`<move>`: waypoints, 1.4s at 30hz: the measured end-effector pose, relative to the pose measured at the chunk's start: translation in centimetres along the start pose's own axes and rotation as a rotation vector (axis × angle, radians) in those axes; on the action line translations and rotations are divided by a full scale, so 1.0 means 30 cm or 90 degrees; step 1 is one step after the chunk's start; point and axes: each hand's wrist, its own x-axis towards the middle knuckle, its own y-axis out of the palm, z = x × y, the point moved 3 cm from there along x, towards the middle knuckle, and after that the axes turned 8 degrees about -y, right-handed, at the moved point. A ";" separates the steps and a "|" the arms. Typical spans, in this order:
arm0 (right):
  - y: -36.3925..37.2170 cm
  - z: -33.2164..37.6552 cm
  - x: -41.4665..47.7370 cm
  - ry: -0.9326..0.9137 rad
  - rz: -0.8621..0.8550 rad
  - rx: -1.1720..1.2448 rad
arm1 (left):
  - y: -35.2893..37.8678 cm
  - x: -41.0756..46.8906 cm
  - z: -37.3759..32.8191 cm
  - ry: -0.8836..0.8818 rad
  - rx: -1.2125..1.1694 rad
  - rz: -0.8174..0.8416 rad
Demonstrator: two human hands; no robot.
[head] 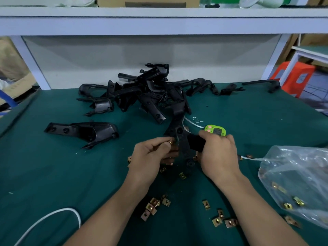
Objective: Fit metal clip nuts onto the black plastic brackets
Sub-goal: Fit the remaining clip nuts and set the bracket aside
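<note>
My right hand (pixel 218 153) grips a black plastic bracket (pixel 183 144) held upright above the green table mat. Pinched in my left hand (pixel 152 153) is a brass-coloured metal clip nut (pixel 170 142), which touches the bracket's left edge. Several loose clip nuts (pixel 153 205) lie on the mat near my forearms, with more (pixel 224 221) to the right. A heap of black brackets (pixel 147 93) fills the middle of the table behind my hands. One bracket (pixel 83 132) lies alone to the left.
A clear plastic bag (pixel 298 181) holding clip nuts sits at the right. A green timer (pixel 214 130) lies just behind my right hand. A white cable (pixel 53 215) curls at the lower left. A white shelf (pixel 159 23) overhangs the back; an orange stool (pixel 294 77) stands beyond the right edge.
</note>
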 end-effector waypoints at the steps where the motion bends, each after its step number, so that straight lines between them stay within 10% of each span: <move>1: -0.001 -0.001 0.002 0.006 0.005 0.007 | 0.000 0.002 -0.002 0.001 0.009 -0.009; 42: -0.009 0.085 -0.025 -0.109 0.042 -0.186 | -0.031 -0.007 -0.004 0.044 0.108 -0.024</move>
